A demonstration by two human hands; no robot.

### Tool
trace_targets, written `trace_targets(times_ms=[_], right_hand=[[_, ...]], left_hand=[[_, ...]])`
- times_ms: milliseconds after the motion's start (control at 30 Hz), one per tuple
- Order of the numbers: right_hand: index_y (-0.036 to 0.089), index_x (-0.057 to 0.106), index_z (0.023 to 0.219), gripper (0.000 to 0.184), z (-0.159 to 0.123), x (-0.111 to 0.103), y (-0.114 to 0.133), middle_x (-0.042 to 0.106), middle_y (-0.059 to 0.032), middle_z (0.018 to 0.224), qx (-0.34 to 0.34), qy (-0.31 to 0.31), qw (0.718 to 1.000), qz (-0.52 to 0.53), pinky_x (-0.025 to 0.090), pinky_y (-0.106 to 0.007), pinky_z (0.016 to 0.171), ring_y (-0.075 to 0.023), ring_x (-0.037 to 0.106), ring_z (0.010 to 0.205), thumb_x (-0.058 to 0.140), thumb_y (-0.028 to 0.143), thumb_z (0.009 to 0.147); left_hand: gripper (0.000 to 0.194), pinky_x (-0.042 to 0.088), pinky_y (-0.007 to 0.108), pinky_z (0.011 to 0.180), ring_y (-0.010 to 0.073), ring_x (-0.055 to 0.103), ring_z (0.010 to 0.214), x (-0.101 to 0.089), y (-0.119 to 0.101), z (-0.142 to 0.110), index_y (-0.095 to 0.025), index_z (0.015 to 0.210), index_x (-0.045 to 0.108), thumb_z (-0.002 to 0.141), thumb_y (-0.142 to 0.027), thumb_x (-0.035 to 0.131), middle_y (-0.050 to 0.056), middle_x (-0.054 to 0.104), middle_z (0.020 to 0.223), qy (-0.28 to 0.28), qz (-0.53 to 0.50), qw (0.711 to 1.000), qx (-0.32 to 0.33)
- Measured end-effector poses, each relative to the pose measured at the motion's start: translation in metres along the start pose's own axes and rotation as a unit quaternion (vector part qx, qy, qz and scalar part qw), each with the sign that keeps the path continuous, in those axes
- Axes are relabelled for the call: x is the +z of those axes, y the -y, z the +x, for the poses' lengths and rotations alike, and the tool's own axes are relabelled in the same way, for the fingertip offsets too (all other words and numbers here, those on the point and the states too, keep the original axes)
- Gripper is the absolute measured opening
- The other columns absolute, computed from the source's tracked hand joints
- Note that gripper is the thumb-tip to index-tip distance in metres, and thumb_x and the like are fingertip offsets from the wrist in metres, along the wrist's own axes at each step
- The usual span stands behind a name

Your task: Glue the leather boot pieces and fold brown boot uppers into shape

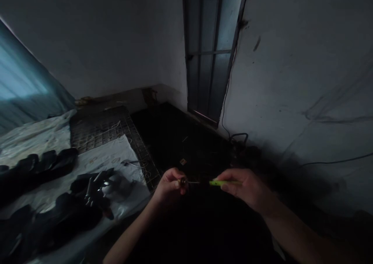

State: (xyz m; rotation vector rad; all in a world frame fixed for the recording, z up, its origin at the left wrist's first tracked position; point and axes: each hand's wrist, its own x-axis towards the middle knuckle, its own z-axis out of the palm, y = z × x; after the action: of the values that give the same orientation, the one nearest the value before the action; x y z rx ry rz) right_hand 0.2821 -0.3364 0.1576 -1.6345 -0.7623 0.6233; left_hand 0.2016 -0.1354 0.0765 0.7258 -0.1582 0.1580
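Note:
Between the thumb and fingers of my left hand (171,184) is a small brass-coloured part (182,182) with a dark middle; its exact kind is too dim to tell. My right hand (241,184) is closed around a yellow-green handle (216,183), which looks like a screwdriver's. A thin metal rod (194,182) lies in line with the handle and reaches toward the brass-coloured part. Darkness hides whether the rod joins the handle and whether its tip touches the part. Both hands are held out over the dark floor.
At left, a wire-mesh table (96,130) bears a white sheet (119,149), rows of dark objects (48,161) and a grey metal tool or fitting (94,186). A metal door (208,54) stands ahead. A cable (223,112) runs down the wall beside dark items on the floor.

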Motion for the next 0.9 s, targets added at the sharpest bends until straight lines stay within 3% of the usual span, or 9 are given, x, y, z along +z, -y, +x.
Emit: trace_targets(times_ms=[100, 200, 300, 500, 733, 900], right_hand=[[0.017, 0.069, 0.078, 0.019, 0.003, -0.003, -0.004, 0.065, -0.0016, 0.063, 0.034, 0.016, 0.998, 0.058, 0.043, -0.020, 0.049, -0.0102, 0.055, 0.053, 0.065, 0.035, 0.071], [0.015, 0.069, 0.075, 0.024, 0.008, -0.007, -0.012, 0.049, 0.0038, 0.046, 0.066, 0.023, 0.994, 0.089, 0.026, -0.017, 0.037, -0.0047, 0.037, 0.040, 0.068, 0.037, 0.068], [0.013, 0.069, 0.072, 0.031, 0.012, -0.008, -0.024, 0.038, 0.0066, 0.042, 0.095, 0.012, 0.986, 0.135, 0.015, -0.018, 0.035, -0.0030, 0.026, 0.038, 0.072, 0.042, 0.062], [0.014, 0.069, 0.069, 0.031, 0.013, 0.000, -0.041, 0.033, 0.0088, 0.041, 0.131, -0.013, 0.962, 0.239, 0.009, -0.019, 0.034, -0.0005, 0.020, 0.035, 0.077, 0.041, 0.056], [0.014, 0.067, 0.067, 0.028, 0.016, 0.011, -0.059, 0.031, 0.0107, 0.037, 0.167, -0.021, 0.927, 0.336, 0.010, -0.017, 0.034, 0.0004, 0.020, 0.032, 0.079, 0.036, 0.054], [0.016, 0.065, 0.067, 0.030, 0.014, 0.030, -0.076, 0.027, 0.0125, 0.037, 0.205, -0.065, 0.875, 0.433, 0.010, -0.016, 0.034, 0.0003, 0.017, 0.034, 0.082, 0.034, 0.050]], left_hand=[[0.013, 0.038, 0.012, 0.041, 0.0050, 0.052, 0.042, -0.004, 0.001, 0.002, -0.017, 0.070, 0.065, 0.063, -0.019, 0.075, 0.000, 0.060, 0.057, 0.022, -0.010, 1.000, -0.016], [0.012, 0.035, 0.012, 0.039, 0.0055, 0.052, 0.041, -0.007, 0.003, 0.004, -0.016, 0.070, 0.065, 0.063, -0.019, 0.075, 0.002, 0.062, 0.058, 0.034, -0.011, 0.999, -0.036], [0.013, 0.034, 0.012, 0.039, 0.0056, 0.051, 0.040, -0.009, 0.006, 0.006, -0.015, 0.070, 0.065, 0.063, -0.019, 0.075, 0.001, 0.061, 0.057, 0.029, -0.022, 0.998, -0.044], [0.013, 0.033, 0.011, 0.041, 0.0040, 0.049, 0.041, -0.005, 0.014, 0.005, -0.016, 0.069, 0.064, 0.063, -0.020, 0.075, -0.001, 0.058, 0.053, -0.005, -0.070, 0.997, -0.044], [0.024, 0.030, 0.010, 0.039, 0.0022, 0.042, 0.039, 0.001, 0.021, 0.002, -0.014, 0.061, 0.058, 0.055, -0.022, 0.080, -0.003, 0.052, 0.050, -0.075, -0.132, 0.984, -0.095], [0.031, 0.032, 0.007, 0.040, 0.0000, 0.040, 0.041, 0.002, 0.028, -0.001, -0.013, 0.060, 0.055, 0.050, -0.021, 0.083, -0.005, 0.047, 0.050, -0.149, -0.185, 0.963, -0.124]])
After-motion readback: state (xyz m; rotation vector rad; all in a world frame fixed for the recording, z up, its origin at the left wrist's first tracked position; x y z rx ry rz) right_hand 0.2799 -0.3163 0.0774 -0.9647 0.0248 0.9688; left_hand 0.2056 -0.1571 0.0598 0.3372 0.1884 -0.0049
